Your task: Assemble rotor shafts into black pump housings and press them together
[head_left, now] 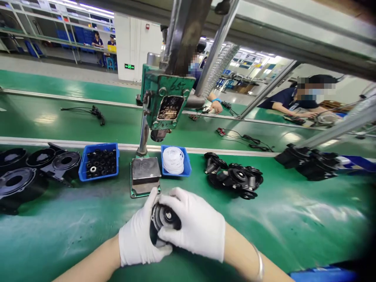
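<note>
Both my hands wear white gloves and together hold one black round part (165, 218) with a ribbed face and a small metal hub, low over the green bench. My left hand (138, 235) cups it from the left and underneath. My right hand (194, 227) covers its right side, fingers curled over the rim. Just beyond the part stands the grey base plate (145, 174) of a green hand press (164, 98).
A blue bin of black rings (100, 161) sits left of the press, a blue bin of white rings (174, 160) right of it. Black housings (26, 172) lie far left, black assembled parts (235, 176) to the right. Other people work behind the conveyor (73, 121).
</note>
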A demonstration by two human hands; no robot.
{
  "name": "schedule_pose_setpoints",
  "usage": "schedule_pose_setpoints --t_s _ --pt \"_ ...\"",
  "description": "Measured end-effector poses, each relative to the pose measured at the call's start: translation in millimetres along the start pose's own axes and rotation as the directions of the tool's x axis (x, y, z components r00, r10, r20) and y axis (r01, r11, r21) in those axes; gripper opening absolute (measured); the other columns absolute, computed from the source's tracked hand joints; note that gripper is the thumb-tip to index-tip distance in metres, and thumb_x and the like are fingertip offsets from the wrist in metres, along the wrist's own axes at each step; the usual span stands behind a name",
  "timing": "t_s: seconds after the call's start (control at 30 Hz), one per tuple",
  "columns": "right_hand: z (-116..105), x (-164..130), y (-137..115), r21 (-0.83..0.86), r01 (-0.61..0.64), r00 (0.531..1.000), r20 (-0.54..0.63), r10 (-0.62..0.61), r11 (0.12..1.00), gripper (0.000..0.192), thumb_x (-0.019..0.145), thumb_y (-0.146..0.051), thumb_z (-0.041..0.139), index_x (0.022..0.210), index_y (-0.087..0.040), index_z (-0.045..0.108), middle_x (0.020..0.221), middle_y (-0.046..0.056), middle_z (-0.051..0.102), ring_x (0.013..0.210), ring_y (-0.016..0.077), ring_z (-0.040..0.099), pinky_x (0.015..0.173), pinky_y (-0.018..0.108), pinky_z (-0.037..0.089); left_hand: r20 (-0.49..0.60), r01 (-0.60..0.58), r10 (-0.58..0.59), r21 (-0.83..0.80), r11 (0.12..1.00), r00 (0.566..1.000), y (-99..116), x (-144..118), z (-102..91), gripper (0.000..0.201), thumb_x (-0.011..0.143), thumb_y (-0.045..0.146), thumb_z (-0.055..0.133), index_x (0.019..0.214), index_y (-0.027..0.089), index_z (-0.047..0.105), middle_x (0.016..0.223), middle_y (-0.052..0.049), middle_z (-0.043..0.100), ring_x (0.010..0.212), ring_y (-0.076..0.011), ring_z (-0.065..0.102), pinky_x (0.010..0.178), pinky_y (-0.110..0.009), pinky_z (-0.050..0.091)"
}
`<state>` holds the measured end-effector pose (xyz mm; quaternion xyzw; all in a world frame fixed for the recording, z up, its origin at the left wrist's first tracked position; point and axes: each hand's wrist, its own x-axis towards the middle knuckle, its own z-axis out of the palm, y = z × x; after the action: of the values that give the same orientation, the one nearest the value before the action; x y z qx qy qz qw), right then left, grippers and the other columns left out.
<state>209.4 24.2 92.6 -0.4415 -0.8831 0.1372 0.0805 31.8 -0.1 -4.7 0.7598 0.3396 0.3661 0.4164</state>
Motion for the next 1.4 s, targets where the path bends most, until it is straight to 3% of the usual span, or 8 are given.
schedule_pose_setpoints --t_s 0.2,0.47,0.6,0.73,0.93,1.13,1.27,1.4 --pt "28 -7 -2 -0.138 0.011 1.0 -0.008 -0.012 0.99 0.045 0.083 -0.043 0.073 0.118 -0.02 0.057 0.104 0.008 0.055 0.077 0.021 0.058 0.069 0.033 0.047 0.009 -0.028 0.028 -0.001 1.0 1.0 5 4 -0.9 0.123 0.064 0.014 0.064 0.146 0.023 -0.028 0.141 -0.015 0.048 0.13 -0.0305 0.05 0.112 -0.054 0.037" --pt "28 -2 -1 -0.174 0.042 0.997 -0.055 -0.052 0.984 0.041 0.07 -0.041 0.083 0.096 -0.015 0.065 0.092 0.006 0.057 0.067 0.0198 0.057 0.06 0.031 0.047 0.002 -0.08 0.08 0.027 0.996 0.997 8 8 -2.7 0.12 0.065 0.015 0.061 0.147 0.021 -0.026 0.129 -0.011 0.057 0.126 -0.0301 0.054 0.113 -0.052 0.036" --pt "30 -1 0 -0.136 0.002 1.0 0.018 0.001 0.991 0.043 0.071 -0.042 0.081 0.099 -0.014 0.065 0.091 0.007 0.057 0.068 0.021 0.057 0.06 0.033 0.048 0.013 -0.052 0.051 0.03 0.998 0.999 4 5 -1.4 0.121 0.063 0.017 0.064 0.149 0.022 -0.022 0.134 -0.013 0.053 0.124 -0.0321 0.054 0.11 -0.051 0.039" --pt "20 3 -4 -0.15 0.0 0.991 0.136 0.02 0.989 0.038 0.077 -0.041 0.075 0.101 -0.015 0.063 0.093 0.007 0.056 0.069 0.0213 0.057 0.061 0.034 0.048 -0.007 -0.021 0.021 0.015 1.0 1.0 -6 0 4.2 0.124 0.061 0.019 0.068 0.151 0.02 -0.017 0.14 -0.016 0.046 0.125 -0.0339 0.052 0.108 -0.05 0.042" --pt "-11 6 -18 -0.173 0.078 0.969 0.246 -0.034 0.982 0.026 0.078 -0.034 0.07 0.095 -0.018 0.059 0.093 0.006 0.055 0.07 0.0221 0.056 0.059 0.034 0.045 -0.115 -0.127 0.135 0.081 0.989 0.984 1 -6 2.6 0.117 0.065 0.019 0.068 0.153 0.02 -0.009 0.143 -0.02 0.042 0.13 -0.037 0.048 0.109 -0.054 0.04" --pt "-9 -8 -16 0.061 -0.003 0.998 0.066 -0.001 0.998 0.034 0.071 -0.023 0.071 0.1 -0.018 0.054 0.099 0.006 0.053 0.075 0.0195 0.055 0.068 0.034 0.05 -0.19 -0.132 0.18 0.244 0.961 0.965 14 -10 -4.6 0.099 0.072 0.025 0.064 0.152 0.016 0.007 0.141 -0.021 0.045 0.129 -0.0357 0.049 0.105 -0.055 0.046" --pt "6 -20 -13 0.134 0.028 0.993 -0.12 -0.012 0.991 0.055 0.069 -0.017 0.07 0.119 -0.018 0.046 0.115 0.011 0.048 0.101 0.0252 0.054 0.087 0.04 0.049 -0.241 -0.115 0.218 0.379 0.918 0.946 17 -7 -7.1 0.081 0.075 0.028 0.061 0.145 0.013 0.024 0.132 -0.02 0.051 0.12 -0.0345 0.055 0.099 -0.051 0.051" --pt "14 -23 -12 0.155 0.036 0.984 -0.177 -0.008 0.987 0.06 0.07 -0.015 0.07 0.122 -0.021 0.04 0.119 0.01 0.047 0.111 0.026 0.05 0.094 0.041 0.047 -0.228 -0.161 0.318 0.521 0.838 0.92 21 -5 -10.4 0.076 0.075 0.024 0.06 0.142 0.009 0.029 0.126 -0.021 0.054 0.118 -0.0358 0.054 0.097 -0.051 0.049"
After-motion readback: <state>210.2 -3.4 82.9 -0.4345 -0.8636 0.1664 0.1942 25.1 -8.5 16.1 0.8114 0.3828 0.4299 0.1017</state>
